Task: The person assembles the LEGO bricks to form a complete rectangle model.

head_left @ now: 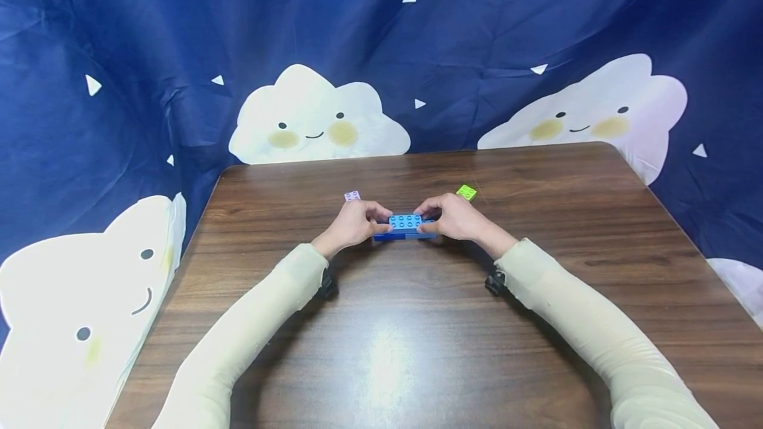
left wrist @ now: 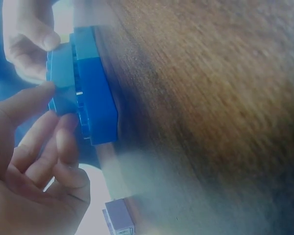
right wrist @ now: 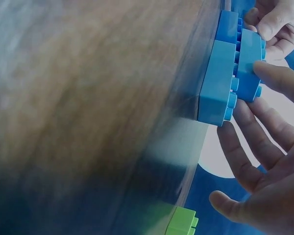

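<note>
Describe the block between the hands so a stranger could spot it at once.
On the brown table, toward its far edge, find the left hand and right hand. They grip opposite ends of one blue block; unlike the two lower blocks, it alone is on top.

top brick (head_left: 405, 222): lt blu | lower bricks (left wrist: 99, 100): dk/lt blu | tbl (head_left: 286, 363): brn woodgrain | curtain (head_left: 477, 25): navy, wht clouds (head_left: 316, 101)
</note>
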Demonstrator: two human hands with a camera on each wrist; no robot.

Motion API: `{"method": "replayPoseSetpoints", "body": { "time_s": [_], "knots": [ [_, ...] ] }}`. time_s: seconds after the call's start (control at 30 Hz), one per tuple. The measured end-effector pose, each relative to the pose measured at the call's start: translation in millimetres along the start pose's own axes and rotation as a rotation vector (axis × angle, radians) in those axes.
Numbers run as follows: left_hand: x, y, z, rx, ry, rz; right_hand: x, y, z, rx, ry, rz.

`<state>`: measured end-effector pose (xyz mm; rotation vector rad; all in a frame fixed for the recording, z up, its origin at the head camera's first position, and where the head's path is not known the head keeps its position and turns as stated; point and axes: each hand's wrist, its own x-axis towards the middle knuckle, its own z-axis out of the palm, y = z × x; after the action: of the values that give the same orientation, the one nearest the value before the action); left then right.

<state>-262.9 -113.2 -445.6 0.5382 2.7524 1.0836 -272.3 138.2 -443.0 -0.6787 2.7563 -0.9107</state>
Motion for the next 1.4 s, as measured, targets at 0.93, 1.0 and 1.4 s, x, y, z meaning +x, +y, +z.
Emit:
{"method": "replayPoseSetpoints", "body": {
  "time_s": [0.93, 1.0, 1.4],
  "knots": [
    [-0.6, -6.3, 0.2, 0.025, 0.009, 0.049, 2.0, -1.0, -1.0, 0.048, -0.020, -0.018],
    [-0.2, -7.0, 0.8, 0.027, 0.011, 0.054, 1.8, -1.0, -1.2, 0.043, -0.017, -0.016],
    [0.8, -7.7, 1.7, 0.009, 0.008, 0.057, 2.6, 0.1, -1.5, -0.004, -0.009, -0.011]
  ]
}}
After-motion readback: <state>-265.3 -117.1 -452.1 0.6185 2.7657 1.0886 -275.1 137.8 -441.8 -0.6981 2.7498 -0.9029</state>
